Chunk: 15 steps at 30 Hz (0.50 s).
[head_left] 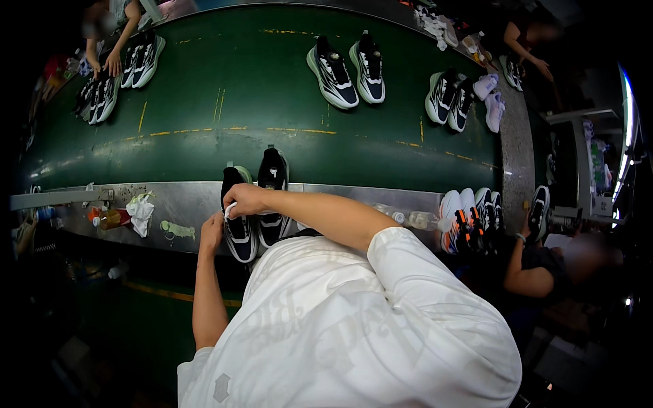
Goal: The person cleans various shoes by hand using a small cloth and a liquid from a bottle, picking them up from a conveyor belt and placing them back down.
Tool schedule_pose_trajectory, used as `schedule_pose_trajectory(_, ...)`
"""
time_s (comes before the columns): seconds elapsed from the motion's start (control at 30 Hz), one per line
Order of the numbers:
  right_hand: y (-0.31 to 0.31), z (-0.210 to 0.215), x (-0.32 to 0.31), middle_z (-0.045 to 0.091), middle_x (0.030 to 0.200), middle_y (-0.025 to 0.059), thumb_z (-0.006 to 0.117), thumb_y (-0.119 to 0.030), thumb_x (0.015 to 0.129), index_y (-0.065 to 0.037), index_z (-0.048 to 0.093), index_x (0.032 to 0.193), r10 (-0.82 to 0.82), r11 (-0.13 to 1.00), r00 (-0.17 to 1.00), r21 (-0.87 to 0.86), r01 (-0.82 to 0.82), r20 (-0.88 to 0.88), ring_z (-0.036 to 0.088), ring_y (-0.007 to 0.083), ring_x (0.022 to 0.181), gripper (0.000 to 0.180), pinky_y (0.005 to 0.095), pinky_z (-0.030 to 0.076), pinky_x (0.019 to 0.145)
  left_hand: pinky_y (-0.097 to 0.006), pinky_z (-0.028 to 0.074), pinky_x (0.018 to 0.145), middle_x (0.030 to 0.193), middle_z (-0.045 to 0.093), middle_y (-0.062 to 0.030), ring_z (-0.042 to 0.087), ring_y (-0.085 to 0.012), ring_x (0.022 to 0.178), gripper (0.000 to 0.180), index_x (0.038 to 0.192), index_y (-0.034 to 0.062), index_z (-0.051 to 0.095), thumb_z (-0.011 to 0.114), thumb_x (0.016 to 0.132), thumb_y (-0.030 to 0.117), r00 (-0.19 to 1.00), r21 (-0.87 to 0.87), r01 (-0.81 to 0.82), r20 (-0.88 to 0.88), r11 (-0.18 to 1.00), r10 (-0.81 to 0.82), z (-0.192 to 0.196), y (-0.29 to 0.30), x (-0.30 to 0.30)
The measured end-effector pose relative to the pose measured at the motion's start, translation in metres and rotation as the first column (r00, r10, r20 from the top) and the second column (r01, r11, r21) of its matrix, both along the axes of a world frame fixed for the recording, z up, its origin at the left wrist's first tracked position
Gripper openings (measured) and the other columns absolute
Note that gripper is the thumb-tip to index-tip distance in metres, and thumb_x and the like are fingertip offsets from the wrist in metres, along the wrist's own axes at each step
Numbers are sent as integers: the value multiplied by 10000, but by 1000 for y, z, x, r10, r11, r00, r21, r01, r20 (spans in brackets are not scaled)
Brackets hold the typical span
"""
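A black, navy and white sneaker point(240, 241) lies on the metal ledge in front of me, its toe toward my body. Its mate, a second sneaker point(273, 170), stands just to the right, partly behind my right forearm. My right hand point(247, 200) reaches over the left sneaker, its fingers closed in a pinch on a small white strip point(230, 210), which may be a lace or cloth. At that shoe's left side my left hand point(211, 232) has its fingers bent closed close to the strip; what they hold is hidden.
Beyond the metal ledge point(183, 197), a green belt point(272, 88) carries several pairs of sneakers. A crumpled white cloth point(141, 213) and a bottle point(112, 218) sit left. Clear plastic bottles point(422, 219) and orange-trimmed sneakers point(452, 221) stand right. Other people work around the belt.
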State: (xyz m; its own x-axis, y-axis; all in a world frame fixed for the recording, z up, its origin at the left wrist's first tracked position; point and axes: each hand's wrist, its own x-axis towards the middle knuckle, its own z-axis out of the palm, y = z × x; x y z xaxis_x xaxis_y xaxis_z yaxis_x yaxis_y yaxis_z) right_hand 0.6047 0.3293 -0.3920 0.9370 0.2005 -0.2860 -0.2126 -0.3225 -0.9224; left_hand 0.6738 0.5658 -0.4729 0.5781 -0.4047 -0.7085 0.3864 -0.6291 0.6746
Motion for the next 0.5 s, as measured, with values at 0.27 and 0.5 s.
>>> schedule_pose_trajectory(0.27, -25, 97, -7, 607, 1059, 84, 776, -176, 798, -79, 739, 943, 62, 994, 959, 75, -86, 276, 614, 233, 1006, 178, 333, 499, 819, -403, 514, 931, 1166, 686, -116, 664, -235, 1057, 550, 1321, 52, 582, 481, 1028, 507, 863, -466, -384, -487, 797, 131, 56, 5, 24)
schedule_pose_trajectory(0.5, -64, 183, -35, 613, 1019, 44, 786, -85, 794, -55, 733, 925, -164, 895, 935, 446, 7, 315, 582, 155, 968, 145, 281, 452, 839, -480, 392, 1134, 1392, 586, -172, 552, -316, 1294, 620, 1402, -7, 525, 588, 947, 408, 859, -867, -385, -462, 317, -220, 134, -20, 1)
